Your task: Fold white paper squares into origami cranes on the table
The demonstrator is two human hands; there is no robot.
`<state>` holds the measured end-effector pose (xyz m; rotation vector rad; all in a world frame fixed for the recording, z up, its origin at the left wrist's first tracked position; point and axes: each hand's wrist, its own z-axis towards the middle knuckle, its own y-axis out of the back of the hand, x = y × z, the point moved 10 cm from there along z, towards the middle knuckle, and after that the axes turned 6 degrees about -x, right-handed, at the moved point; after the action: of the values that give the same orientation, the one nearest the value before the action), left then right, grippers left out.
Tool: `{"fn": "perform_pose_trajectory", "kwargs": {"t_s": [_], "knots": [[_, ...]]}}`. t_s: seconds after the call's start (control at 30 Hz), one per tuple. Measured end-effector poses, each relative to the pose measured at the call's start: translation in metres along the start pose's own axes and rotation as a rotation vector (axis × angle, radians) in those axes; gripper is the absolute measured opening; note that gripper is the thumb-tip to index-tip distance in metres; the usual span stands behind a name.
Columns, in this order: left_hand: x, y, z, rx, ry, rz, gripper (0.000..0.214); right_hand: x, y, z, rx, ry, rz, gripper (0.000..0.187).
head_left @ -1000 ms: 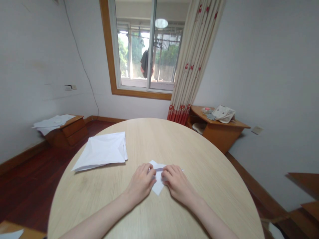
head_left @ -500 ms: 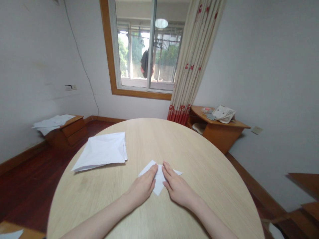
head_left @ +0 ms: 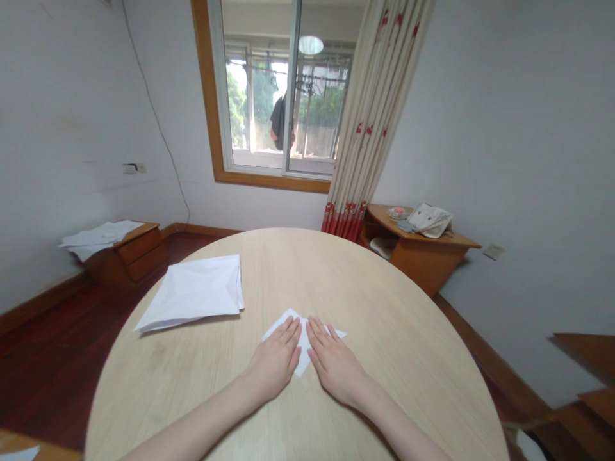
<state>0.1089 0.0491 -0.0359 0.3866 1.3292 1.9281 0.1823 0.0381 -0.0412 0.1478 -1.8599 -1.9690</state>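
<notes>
A small folded white paper [head_left: 302, 338] lies on the round light-wood table [head_left: 336, 275]. My left hand [head_left: 275, 358] rests flat on its left half, fingers stretched out and close together. My right hand [head_left: 334, 360] lies flat on its right half in the same way. The two hands sit side by side, almost touching, and cover most of the paper. Only its far corners and a strip between the hands show.
A stack of white paper sheets [head_left: 195, 291] lies on the table at the far left. A low wooden cabinet [head_left: 125, 253] with papers stands by the left wall. A wooden side table [head_left: 423, 246] with a bag stands by the curtain [head_left: 369, 121].
Both hands went from curled fingertips pinching the paper to lying flat on it, fingers extended. The paper now lies flatter and shows more of its far corners.
</notes>
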Motion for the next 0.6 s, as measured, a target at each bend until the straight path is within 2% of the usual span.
{"fn": "perform_pose_trajectory", "kwargs": {"t_s": [0.13,0.37,0.6], "knots": [[-0.001,-0.001,0.000,0.071,-0.028,0.042,0.047,-0.001,0.004,0.001,0.008,-0.033,0.037,0.054],[0.002,-0.004,0.000,0.191,0.028,0.077,0.050,-0.007,0.003,-0.001,0.098,-0.141,0.095,0.055],[0.010,-0.008,-0.003,0.196,0.099,0.108,0.054,-0.013,0.004,-0.004,0.134,-0.213,0.019,0.056]]}}
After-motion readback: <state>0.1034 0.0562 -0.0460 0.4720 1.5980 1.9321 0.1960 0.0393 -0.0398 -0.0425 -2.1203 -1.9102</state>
